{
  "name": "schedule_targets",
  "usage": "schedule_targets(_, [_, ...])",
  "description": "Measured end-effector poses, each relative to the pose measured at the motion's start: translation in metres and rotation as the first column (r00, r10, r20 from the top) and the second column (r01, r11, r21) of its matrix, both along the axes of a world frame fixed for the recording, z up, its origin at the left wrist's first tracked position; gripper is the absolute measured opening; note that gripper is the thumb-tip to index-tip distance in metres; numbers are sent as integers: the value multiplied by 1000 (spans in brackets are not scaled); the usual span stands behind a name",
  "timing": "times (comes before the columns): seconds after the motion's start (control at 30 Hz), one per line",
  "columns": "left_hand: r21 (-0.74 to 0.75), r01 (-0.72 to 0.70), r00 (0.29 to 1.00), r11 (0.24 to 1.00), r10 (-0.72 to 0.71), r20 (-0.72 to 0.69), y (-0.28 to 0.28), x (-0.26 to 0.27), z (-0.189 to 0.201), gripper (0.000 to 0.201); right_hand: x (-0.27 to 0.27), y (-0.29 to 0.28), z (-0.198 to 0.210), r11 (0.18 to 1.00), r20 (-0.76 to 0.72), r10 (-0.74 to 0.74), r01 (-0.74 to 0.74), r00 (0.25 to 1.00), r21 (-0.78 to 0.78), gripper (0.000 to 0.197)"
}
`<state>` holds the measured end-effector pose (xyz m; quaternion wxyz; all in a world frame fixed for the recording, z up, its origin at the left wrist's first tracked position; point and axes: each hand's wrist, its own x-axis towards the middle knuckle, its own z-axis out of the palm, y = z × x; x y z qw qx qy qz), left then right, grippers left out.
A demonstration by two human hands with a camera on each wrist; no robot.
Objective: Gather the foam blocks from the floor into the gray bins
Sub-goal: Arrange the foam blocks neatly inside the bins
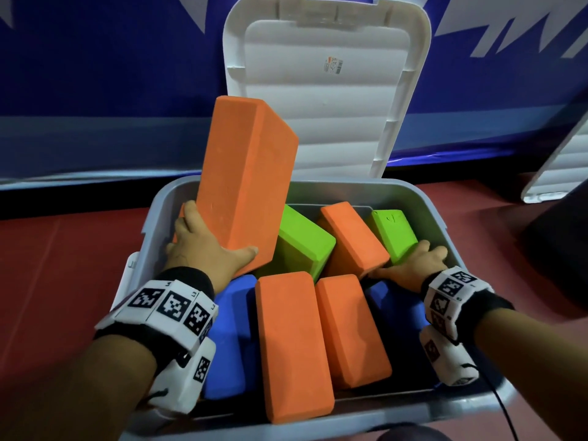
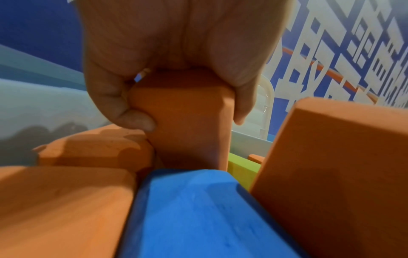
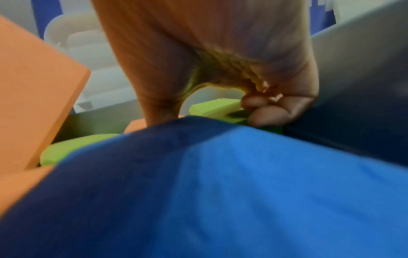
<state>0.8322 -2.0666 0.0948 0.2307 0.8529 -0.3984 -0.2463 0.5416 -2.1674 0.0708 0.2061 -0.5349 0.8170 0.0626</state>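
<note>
The gray bin [image 1: 350, 409] stands with its white lid [image 1: 327, 106] raised behind it. Several orange, green and blue foam blocks lie jumbled inside. My left hand [image 1: 206, 246] grips the near end of a large orange block [image 1: 245, 179], which stands tilted on end at the bin's left. In the left wrist view my fingers [image 2: 243, 108] and thumb squeeze that orange block [image 2: 187, 143] above a blue block [image 2: 198, 209]. My right hand [image 1: 413, 265] holds the near end of a green block [image 1: 394, 233] by the bin's right wall. Its fingers [image 3: 271, 111] curl round the green block [image 3: 216, 108].
The bin sits on a red floor [image 1: 63, 281] against a blue wall. A second white lid [image 1: 560, 163] leans at the far right, with a dark object [image 1: 556, 243] below it. A blue block [image 3: 220, 183] lies right under my right wrist.
</note>
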Motion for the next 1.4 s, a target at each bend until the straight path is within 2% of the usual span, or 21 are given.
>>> schedule_targets(0.13, [-7, 0, 1000, 1000, 0, -8, 0, 1, 0, 119, -1, -3, -7, 999, -54, 37, -37, 998, 0, 109])
schedule_targets(0.23, [-6, 2, 1000, 1000, -3, -7, -1, 1, -1, 119, 4, -10, -12, 995, -107, 23, -33, 994, -93, 88])
schedule_targets(0.37, [8, -9, 1000, 1000, 9, 0, -4, -5, 1, 120, 7, -27, -9, 976, -53, 67, -76, 996, -204, 68])
schedule_targets(0.57, [0, -19, 999, 1000, 19, 28, 0, -7, 1, 116, -6, -23, -4, 919, -109, 275, -295, 955, -262, 63])
schedule_targets(0.7, [-17, -23, 1000, 1000, 24, 20, 1, -1, -2, 116, -2, -35, 5, 828, -200, 380, -428, 903, -363, 57])
schedule_targets(0.83, [-15, 15, 1000, 1000, -15, 21, -5, -7, -1, 115, -2, -59, 2, 807, -202, 487, -527, 849, -268, 46])
schedule_targets(0.9, [-12, 14, 999, 1000, -14, 32, -8, -10, 0, 115, -7, -65, 3, 826, -139, 502, -521, 853, -216, 51])
schedule_targets(1.0, [-10, -1, 1000, 1000, 1, 26, -7, -11, 1, 116, -13, -61, 20, 867, -18, 486, -484, 874, -120, 76])
schedule_targets(1.1, [1, -13, 999, 1000, 13, 32, -6, -14, 3, 115, -24, -31, 35, 900, 96, 433, -436, 896, 6, 98])
schedule_targets(1.23, [1, -17, 999, 1000, 17, 28, -7, -15, 5, 115, -37, 15, 19, 844, -24, 470, -442, 882, 305, 117])
schedule_targets(1.33, [-3, -28, 999, 1000, 28, 18, -7, -15, 5, 115, -33, 25, 6, 873, -51, 440, -414, 896, 259, 108])
schedule_targets(1.4, [-3, -29, 1000, 1000, 29, 12, -7, -16, 6, 114, -30, 27, 6, 874, -110, 462, -431, 880, 226, 106])
